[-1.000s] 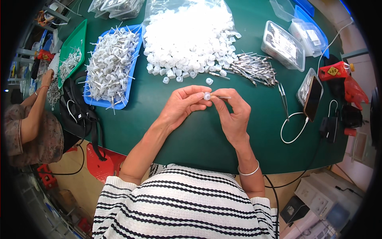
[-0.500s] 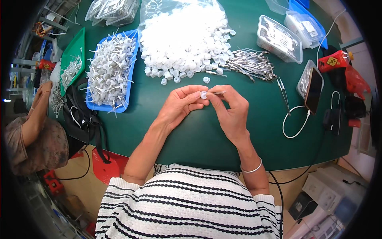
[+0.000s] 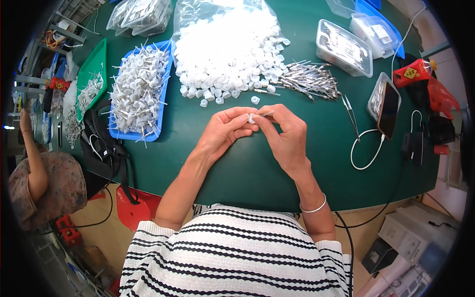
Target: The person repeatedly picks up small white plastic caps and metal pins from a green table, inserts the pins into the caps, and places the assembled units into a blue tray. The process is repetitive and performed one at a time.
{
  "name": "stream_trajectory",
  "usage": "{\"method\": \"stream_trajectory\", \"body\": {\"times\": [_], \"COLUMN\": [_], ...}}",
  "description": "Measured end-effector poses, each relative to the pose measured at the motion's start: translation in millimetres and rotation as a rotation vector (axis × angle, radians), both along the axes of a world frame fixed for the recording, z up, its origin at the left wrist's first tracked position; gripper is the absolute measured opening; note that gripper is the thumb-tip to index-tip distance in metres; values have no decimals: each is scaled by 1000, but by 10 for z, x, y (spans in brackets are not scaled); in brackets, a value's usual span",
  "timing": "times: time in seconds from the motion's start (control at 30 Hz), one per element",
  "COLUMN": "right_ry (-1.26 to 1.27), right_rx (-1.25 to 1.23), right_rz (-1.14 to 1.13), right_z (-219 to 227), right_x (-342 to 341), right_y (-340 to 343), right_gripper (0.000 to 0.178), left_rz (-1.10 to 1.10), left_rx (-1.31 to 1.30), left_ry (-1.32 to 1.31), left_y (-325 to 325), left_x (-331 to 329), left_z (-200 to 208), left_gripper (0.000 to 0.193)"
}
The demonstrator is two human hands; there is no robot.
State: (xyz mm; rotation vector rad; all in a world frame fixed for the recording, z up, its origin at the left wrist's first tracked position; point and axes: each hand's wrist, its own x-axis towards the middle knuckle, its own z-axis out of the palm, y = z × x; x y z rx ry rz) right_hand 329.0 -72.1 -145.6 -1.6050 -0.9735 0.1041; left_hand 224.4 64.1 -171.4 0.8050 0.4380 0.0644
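Note:
Between my hands, over the near middle of the table, is a small white plastic cap [image 3: 252,119]. My left hand [image 3: 222,131] pinches the cap between thumb and fingertips. My right hand [image 3: 287,138] is closed on a thin metal rod [image 3: 267,113] whose near end meets the cap; the fingers hide most of it. Just beyond my fingers a single loose cap [image 3: 255,100] lies on the table. Farther back, a large heap of white caps [image 3: 217,59] spills from a clear plastic bag. Beside it on the right is a pile of thin metal rods [image 3: 311,80].
On the left, a blue tray [image 3: 157,129] holds many capped rods, with a green tray [image 3: 101,81] beyond it. Tweezers [image 3: 350,116], a phone [image 3: 389,111] with a white cable, and clear boxes [image 3: 363,64] stand right. A co-worker [image 3: 49,183] sits at far left.
My right fingers have shifted slightly on the rod, and less of it shows beyond them. The cap stays in my left fingertips. The co-worker's arm has reached farther forward.

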Motion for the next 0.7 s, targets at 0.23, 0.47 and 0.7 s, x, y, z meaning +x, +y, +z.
{"method": "stream_trajectory", "body": {"times": [0.23,0.47,0.7], "right_ry": [1,208,258], "right_rx": [-61,-7,-25], "right_rz": [30,35,37], "right_z": [31,47,69], "right_x": [30,10,-4], "right_y": [-19,-18,-32], "right_gripper": [8,7,6], "left_rz": [5,2,17], "left_rx": [13,11,17], "left_ry": [18,28,37], "left_y": [-14,-20,-44], "left_x": [4,5,-4], "left_z": [23,26,60], "left_gripper": [25,25,25]}}
